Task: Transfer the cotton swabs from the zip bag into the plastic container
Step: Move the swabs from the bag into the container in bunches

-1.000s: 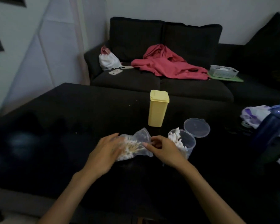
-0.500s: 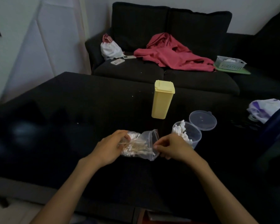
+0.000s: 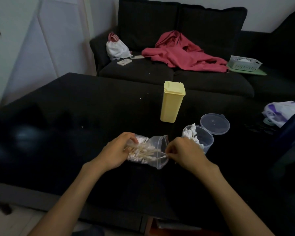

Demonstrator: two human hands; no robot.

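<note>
A person's left hand (image 3: 117, 151) is gripping the closed end of a clear zip bag (image 3: 153, 150), fingers curled over the plastic and the bundle of cotton swabs (image 3: 142, 153) inside it, while the bag is lying on its side on a dark table (image 3: 58, 116) with its open mouth facing the other hand. The right hand (image 3: 186, 153) is pinching at that mouth, its fingertips closed on the end of one or two swabs that are sticking out past the bag's rim; how many cannot be told. Just beyond the pinch, partly behind the right hand, the round clear plastic container (image 3: 203, 139) is standing upright and open, with white-tipped swabs already poking above its rim. Its clear lid (image 3: 215, 124) is lying flat just past the container, touching or nearly touching it. Farther out from both hands, a tall yellow box (image 3: 172, 103) with its lid on is standing on the table. Beyond the table, a dark sofa (image 3: 177, 77) is holding a red garment (image 3: 182, 53), a white bag (image 3: 117, 46), a phone (image 3: 124, 62) and a pale basket (image 3: 244, 63). Well off to the right of the pinching hand, a purple-and-white bag (image 3: 279, 111) is resting at the table's edge.
</note>
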